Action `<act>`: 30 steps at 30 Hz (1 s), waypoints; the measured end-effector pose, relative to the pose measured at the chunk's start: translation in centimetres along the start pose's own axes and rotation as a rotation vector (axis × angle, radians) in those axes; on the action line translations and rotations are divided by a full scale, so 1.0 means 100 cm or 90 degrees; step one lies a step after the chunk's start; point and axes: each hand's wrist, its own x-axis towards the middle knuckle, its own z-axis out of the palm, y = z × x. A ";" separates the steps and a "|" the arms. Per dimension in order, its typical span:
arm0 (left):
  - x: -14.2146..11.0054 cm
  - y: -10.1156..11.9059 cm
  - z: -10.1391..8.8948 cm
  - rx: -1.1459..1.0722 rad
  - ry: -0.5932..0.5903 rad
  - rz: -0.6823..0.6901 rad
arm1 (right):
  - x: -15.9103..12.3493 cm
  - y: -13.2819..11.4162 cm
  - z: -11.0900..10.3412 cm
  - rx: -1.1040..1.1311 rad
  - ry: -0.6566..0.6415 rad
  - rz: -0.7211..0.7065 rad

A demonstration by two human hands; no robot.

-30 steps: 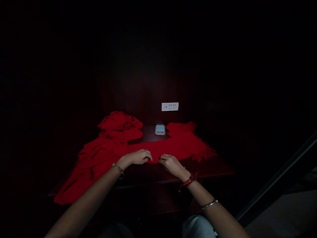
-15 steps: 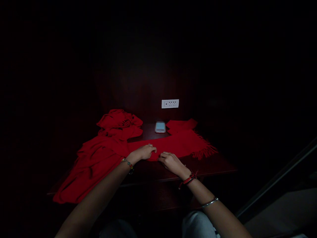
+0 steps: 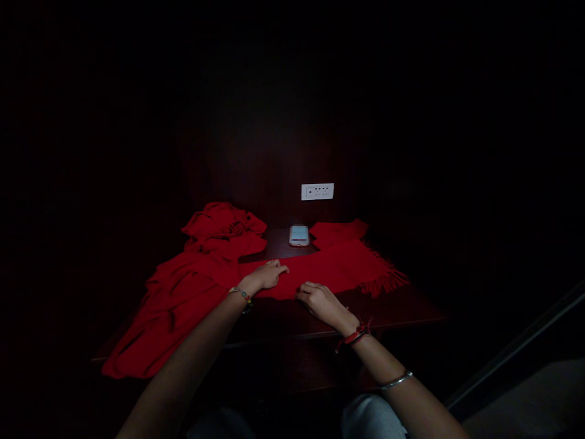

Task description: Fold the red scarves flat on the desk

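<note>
A long red scarf (image 3: 340, 268) with a fringed right end lies across a dark wooden table (image 3: 402, 308); its left part hangs in a heap over the table's left edge. My left hand (image 3: 266, 275) lies on the scarf's middle, fingers stretched flat toward the right. My right hand (image 3: 319, 299) rests at the scarf's near edge with fingers curled down on the cloth; whether it pinches the cloth I cannot make out.
A second bunched red cloth (image 3: 223, 228) sits at the back left. A folded red piece (image 3: 338, 230) lies at the back right. A small phone (image 3: 298, 235) lies between them, below a white wall socket (image 3: 317, 191). The surroundings are very dark.
My left hand has slid forward and rightward onto the scarf and flattened out. My right hand has stayed at the near edge.
</note>
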 end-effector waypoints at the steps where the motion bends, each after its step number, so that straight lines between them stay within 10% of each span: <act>1: 0.002 -0.005 0.000 0.011 -0.008 -0.062 | 0.000 0.000 0.000 0.000 -0.002 0.002; 6: 0.008 -0.016 -0.004 0.037 0.000 -0.222 | 0.001 0.001 0.005 0.001 0.007 0.002; 13: 0.007 0.005 0.012 -0.061 -0.070 0.051 | 0.002 0.001 0.008 -0.012 0.013 0.000; 22: 0.012 -0.021 0.013 -0.053 -0.081 -0.225 | 0.002 0.001 0.007 -0.001 0.004 0.009; 30: -0.024 -0.005 0.019 -0.087 0.030 -0.110 | 0.001 0.002 0.009 0.089 0.059 0.050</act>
